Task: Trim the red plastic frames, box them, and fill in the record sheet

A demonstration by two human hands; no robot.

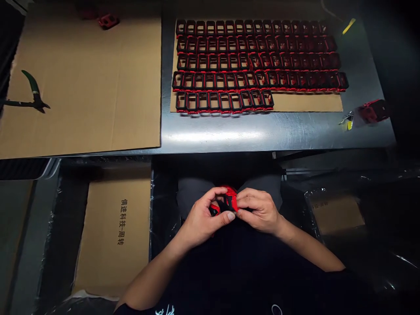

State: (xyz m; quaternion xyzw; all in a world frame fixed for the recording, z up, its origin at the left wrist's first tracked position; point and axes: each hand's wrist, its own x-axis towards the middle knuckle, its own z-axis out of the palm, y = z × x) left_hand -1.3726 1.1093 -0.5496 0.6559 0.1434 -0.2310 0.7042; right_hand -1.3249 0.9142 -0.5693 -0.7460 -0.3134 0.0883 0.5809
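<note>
Above my lap, just below the table edge, a red and black plastic housing (231,199) is between my hands. My left hand (209,214) wraps around its left side, the thumb underneath and the fingers over the top. With bent fingers, my right hand (257,209) pinches its right edge. Part of the piece is hidden by my fingers. On the table beyond, several rows of similar red and black frames (225,81) stand side by side on a cardboard sheet (306,103). The front row is shorter than the others.
Green-handled cutters (38,103) lie on a large cardboard sheet (88,96), with a red part (108,21) at its far edge. At the table's right are another red and black part (375,110) and yellow scraps (348,26). Boxes lined with plastic flank my lap.
</note>
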